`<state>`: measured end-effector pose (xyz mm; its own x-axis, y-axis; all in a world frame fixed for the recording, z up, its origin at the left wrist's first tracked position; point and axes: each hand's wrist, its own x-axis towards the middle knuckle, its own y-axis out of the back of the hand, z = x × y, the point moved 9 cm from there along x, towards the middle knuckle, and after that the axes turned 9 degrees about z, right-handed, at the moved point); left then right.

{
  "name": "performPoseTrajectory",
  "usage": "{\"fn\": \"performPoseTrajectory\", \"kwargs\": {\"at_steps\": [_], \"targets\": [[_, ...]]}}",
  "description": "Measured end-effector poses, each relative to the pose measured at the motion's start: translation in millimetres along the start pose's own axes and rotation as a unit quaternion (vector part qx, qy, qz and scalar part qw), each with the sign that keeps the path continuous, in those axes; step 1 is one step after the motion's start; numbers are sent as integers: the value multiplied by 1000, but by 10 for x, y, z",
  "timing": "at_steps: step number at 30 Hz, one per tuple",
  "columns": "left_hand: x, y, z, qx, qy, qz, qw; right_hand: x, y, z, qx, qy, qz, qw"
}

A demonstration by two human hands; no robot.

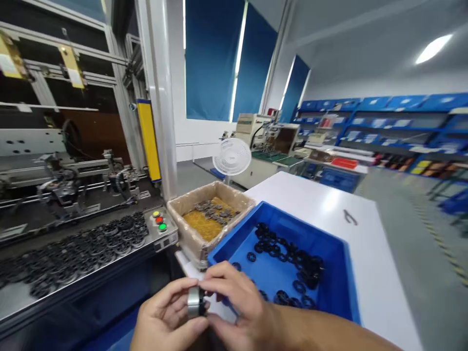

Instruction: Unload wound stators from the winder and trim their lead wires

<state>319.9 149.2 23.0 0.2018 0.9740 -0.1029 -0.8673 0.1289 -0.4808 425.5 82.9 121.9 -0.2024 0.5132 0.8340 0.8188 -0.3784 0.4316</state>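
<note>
Low in the middle of the head view, my two hands meet around a small silver metal ring [193, 303]. A black part [202, 301] sits against the ring's right side; how the two join is too small to tell. My left hand [164, 317] has its fingers and thumb closed on the ring. My right hand [243, 302] pinches the black part from the right, fingertips above and thumb below. Just beyond my right hand stands a blue plastic bin [310, 225], holding many black wheel-like parts [272, 243], some partly hidden by my right hand and forearm.
A plastic-lined box [190, 239] with gray metal pieces stands left of the bin. Further left, black spoked rings [98, 246] cover a machine ledge beside a button panel [161, 226]. Pliers [350, 217] lie on the white table [380, 273]. A white fan [231, 156] stands behind.
</note>
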Motion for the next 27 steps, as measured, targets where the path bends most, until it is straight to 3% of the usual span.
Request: {"fn": "performPoseTrajectory", "kwargs": {"at_steps": [6, 12, 27], "targets": [[53, -59, 103, 22, -28, -114, 993, -15, -33, 28, -38, 6, -4, 999], [18, -48, 143, -19, -29, -88, 995, 3, -28, 6, -44, 37, 3, 998], [0, -36, 125, -19, -36, -117, 992, 20, -54, -46, -69, 76, -9, 995]]}}
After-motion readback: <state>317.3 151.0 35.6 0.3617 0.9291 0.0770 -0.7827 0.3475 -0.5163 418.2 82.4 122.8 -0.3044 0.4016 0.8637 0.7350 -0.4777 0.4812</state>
